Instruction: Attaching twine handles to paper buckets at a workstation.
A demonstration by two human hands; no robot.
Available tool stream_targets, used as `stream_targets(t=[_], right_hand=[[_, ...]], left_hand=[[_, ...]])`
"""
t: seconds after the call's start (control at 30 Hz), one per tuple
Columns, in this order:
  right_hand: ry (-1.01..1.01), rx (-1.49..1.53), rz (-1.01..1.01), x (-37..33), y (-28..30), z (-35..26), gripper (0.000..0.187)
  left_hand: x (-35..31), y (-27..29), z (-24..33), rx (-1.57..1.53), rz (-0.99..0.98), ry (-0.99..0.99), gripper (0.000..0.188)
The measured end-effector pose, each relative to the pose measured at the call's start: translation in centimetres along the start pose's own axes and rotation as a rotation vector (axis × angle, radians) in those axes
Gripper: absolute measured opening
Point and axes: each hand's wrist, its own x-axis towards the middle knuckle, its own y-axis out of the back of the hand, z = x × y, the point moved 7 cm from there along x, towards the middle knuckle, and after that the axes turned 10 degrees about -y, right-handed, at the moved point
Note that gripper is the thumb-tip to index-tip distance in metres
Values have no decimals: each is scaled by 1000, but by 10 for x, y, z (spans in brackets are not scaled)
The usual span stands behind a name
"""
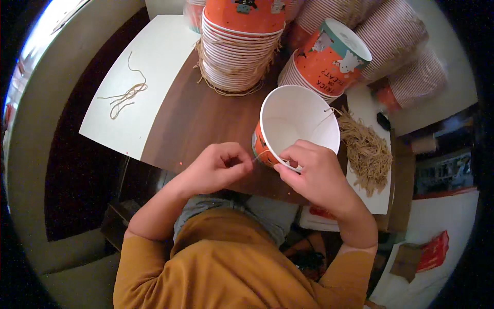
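Observation:
A round paper bucket (303, 110), white inside and orange with printed figures outside, stands tilted on the brown table before me, its mouth facing up toward me. My right hand (311, 170) is closed on its near rim, thumb outside and fingers reaching inside. Left of the bucket, my left hand (221, 165) pinches the end of a thin twine (261, 153) that runs to the bucket's outer wall. At the far right of the rim, a bit of twine (330, 109) passes through the wall. What my right fingertips hold inside is partly hidden.
Behind stand a tall stack of nested buckets (234, 56) with twine around it and an orange bucket (329, 62) upside down. More wrapped stacks (393, 38) lie at back right. A heap of cut twine (365, 152) lies right; loose twine strands (128, 94) lie on the white board left.

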Motion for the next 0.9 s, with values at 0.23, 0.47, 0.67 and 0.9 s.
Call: stream_targets(t=[0.23, 0.47, 0.67, 0.9], right_hand=[[-39, 30, -29, 1, -2, 4, 16], [-38, -2, -41, -1, 0, 4, 17], [-17, 8, -11, -4, 2, 12, 19], [147, -162, -76, -8, 19, -12, 22]], left_hand=[[7, -4, 18, 349, 166, -190, 26], [10, -12, 10, 515, 71, -292, 13], [-14, 1, 1, -259, -155, 239, 11], [19, -6, 45, -828, 33, -61, 14]])
